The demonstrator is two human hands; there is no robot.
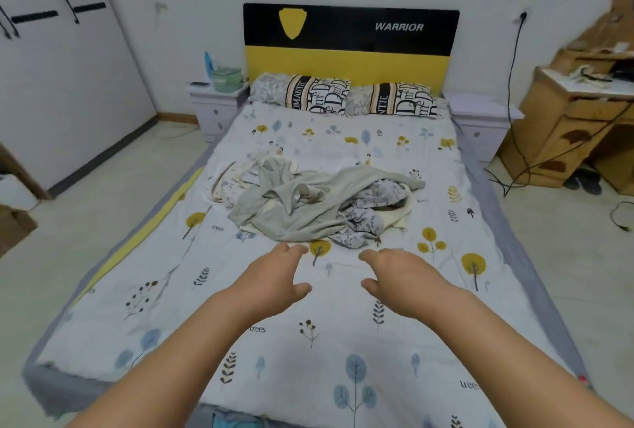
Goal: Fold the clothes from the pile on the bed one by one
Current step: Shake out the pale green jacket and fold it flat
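A loose pile of clothes point(308, 201) lies in the middle of the bed point(343, 307), which has a white sheet printed with trees. A grey-green garment lies on top, with a leaf-patterned piece and cream pieces under it. My left hand point(274, 276) reaches forward just short of the pile's near edge, fingers relaxed and holding nothing. My right hand point(394, 273) is stretched out beside it, also empty, a little to the right of the pile's near edge. Neither hand touches the clothes.
Two patterned pillows point(343, 95) lie against the black and yellow headboard point(350, 43). A nightstand point(216, 102) stands at each side of the bed. A wardrobe point(51, 67) is at the left, a wooden desk point(576, 112) with cables at the right.
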